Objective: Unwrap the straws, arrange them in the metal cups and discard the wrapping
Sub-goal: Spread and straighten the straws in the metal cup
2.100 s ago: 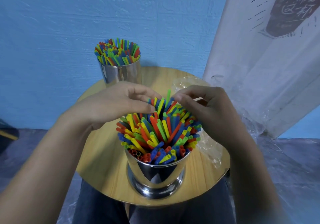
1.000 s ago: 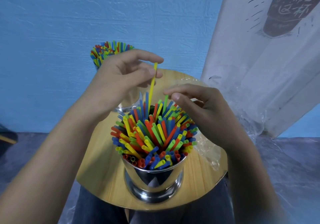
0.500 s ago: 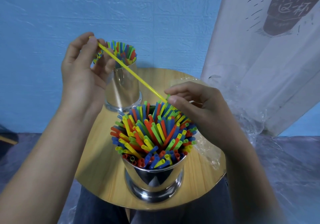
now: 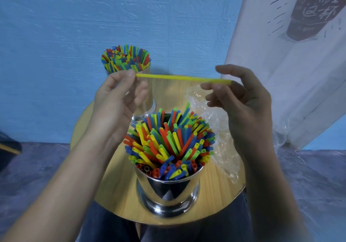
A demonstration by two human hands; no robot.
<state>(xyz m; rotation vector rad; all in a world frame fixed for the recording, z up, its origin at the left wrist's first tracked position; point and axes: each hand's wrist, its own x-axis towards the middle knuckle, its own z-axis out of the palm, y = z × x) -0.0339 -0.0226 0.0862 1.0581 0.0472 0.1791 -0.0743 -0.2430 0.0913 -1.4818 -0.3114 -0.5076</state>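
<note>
A single yellow straw (image 4: pixel 179 77) is held level above the table. My left hand (image 4: pixel 116 101) pinches its left end between thumb and fingertip. My right hand (image 4: pixel 243 107) has the straw's right end between thumb and index finger, the other fingers loosely spread. Below them stands the near metal cup (image 4: pixel 168 191), packed with red, blue, green and yellow straws (image 4: pixel 168 144) that fan outward. The far metal cup (image 4: pixel 148 92), partly hidden by my left hand, is also full of coloured straws (image 4: pixel 125 58). Crumpled clear wrapping (image 4: pixel 224 148) lies on the table to the right of the near cup.
Both cups stand on a small round wooden table (image 4: pixel 116 191) over my lap. A blue wall is behind it. A white printed banner (image 4: pixel 290 54) hangs at the right, close to the table's edge, with more clear plastic at its foot.
My left hand pulled the yellow straw up out of the near cup. The straw then swung from slanted to level, and my right hand rose from the straw tops to its right end.
</note>
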